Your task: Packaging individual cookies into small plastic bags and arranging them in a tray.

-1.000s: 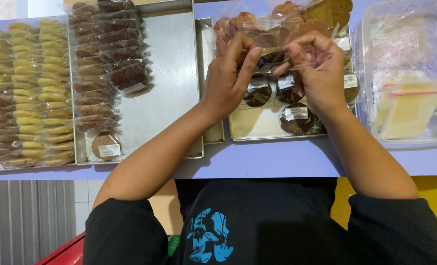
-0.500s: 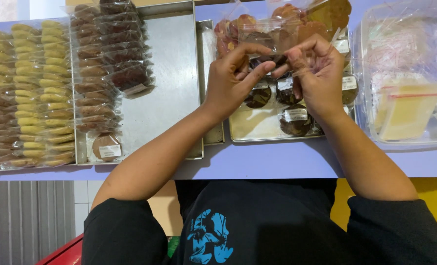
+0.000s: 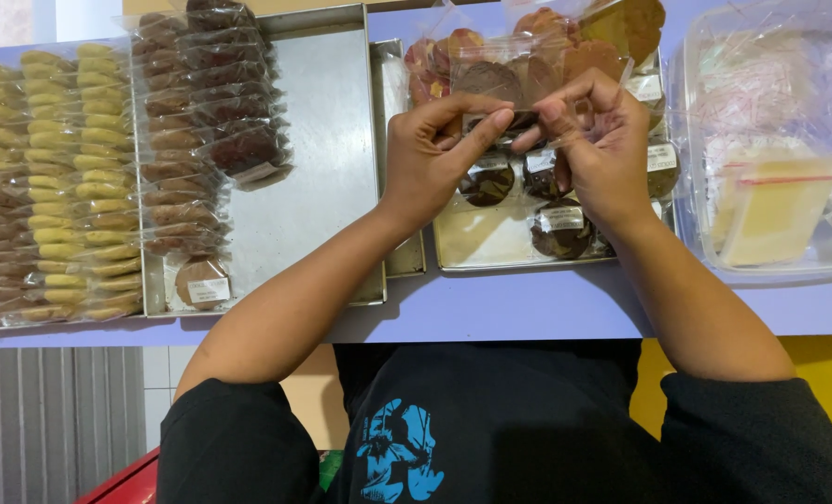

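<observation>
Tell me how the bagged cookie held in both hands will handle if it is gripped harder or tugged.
The bagged cookie, pinched between left hand and right hand, probably crumbles under pressure: it looks thin and flat. Its clear wrapper looks glossy, so likely slippery and floppy at the edges. It seems light, lifted by fingertips alone.

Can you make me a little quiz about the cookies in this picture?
1. True or false: both hands hold one clear bag with a dark cookie in it.
2. Which tray holds the yellow cookies: A) far left, B) middle, C) far right?
3. What lies in the clear tub on the right?

Key
1. True: left hand and right hand pinch the cookie bag.
2. A: yellow cookies.
3. The clear tub holds empty clear bags.
</observation>
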